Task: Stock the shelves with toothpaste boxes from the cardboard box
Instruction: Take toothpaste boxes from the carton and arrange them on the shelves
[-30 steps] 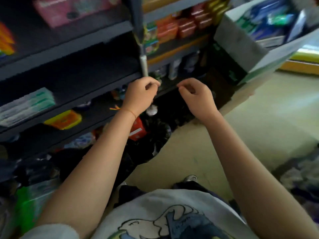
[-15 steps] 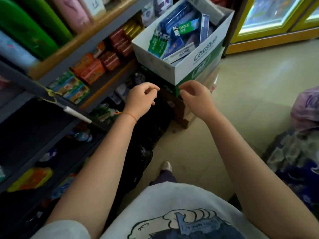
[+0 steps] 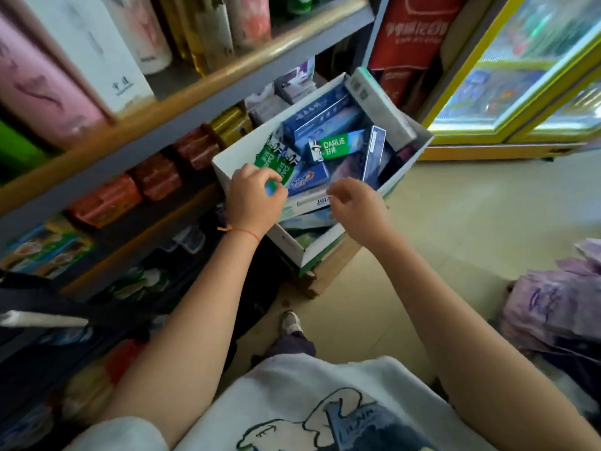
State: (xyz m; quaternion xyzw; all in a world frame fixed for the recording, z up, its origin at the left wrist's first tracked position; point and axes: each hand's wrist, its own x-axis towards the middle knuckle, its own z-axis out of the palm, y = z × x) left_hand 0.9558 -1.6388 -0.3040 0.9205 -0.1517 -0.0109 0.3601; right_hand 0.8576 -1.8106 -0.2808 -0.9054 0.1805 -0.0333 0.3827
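Toothpaste boxes (image 3: pixel 335 148) lie jumbled in the cardboard box (image 3: pixel 325 249), now right under our hands; half a second ago both hands hung short of its near wall. Our left hand (image 3: pixel 252 201) has reached in and its fingers curl onto a green box (image 3: pixel 276 166). Our right hand (image 3: pixel 356 209) hovers beside it, fingers loosely curled, holding nothing. Shelves (image 3: pixel 195 89) stand to our left.

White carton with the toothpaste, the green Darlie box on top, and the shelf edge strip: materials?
White open-topped carton: looks like corrugated cardboard, matte white, with a folded corner and thick cut edges. Green Darlie toothpaste box: thin printed paperboard, probably coated; crisp edges and a slight sheen. Tan shelf edge strip: rounded and glossy with a highlight; wood or plastic, cannot tell which.
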